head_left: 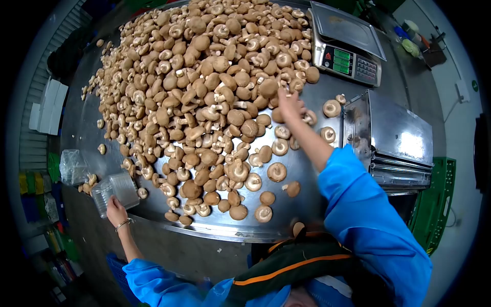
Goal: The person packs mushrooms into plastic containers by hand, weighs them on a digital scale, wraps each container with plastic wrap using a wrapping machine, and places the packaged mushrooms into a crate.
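Loose brown-capped mushrooms with pale stems (197, 94), heaped over much of the far and left part of a shiny grey metal tabletop (312, 189), thinning to scattered single ones toward the near edge and the right. In among them, at the right flank of the heap: the bare right hand (290, 105), fingers bent and pointing away from the body. Cannot tell, for blur and overlap, whether gripping a mushroom or only touching. Just left of those fingers, very close, a broad round brown cap (268, 88); from there, the bulk of the heap to the left and ahead. No clear long axis in such round caps; stems pointing every which way. By far the nearer hand to this flank: the right.

Well apart, by the near left corner of the tabletop: the bare left hand (116, 211), fingers clasped on the near side of a see-through, ribbed, rectangular plastic tray (118, 190), tilted, longer side roughly left to right. Just beside its right edge, one lone mushroom (142, 193). Beyond the tray, a crumpled see-through plastic bag (72, 166).

Farther out, on the right, a digital scale with green-lit displays (353, 64); nearer, a stack of shiny metal boxes (399, 135); past these, a green plastic crate (444, 189). Closest to the body, blue sleeves (365, 204).
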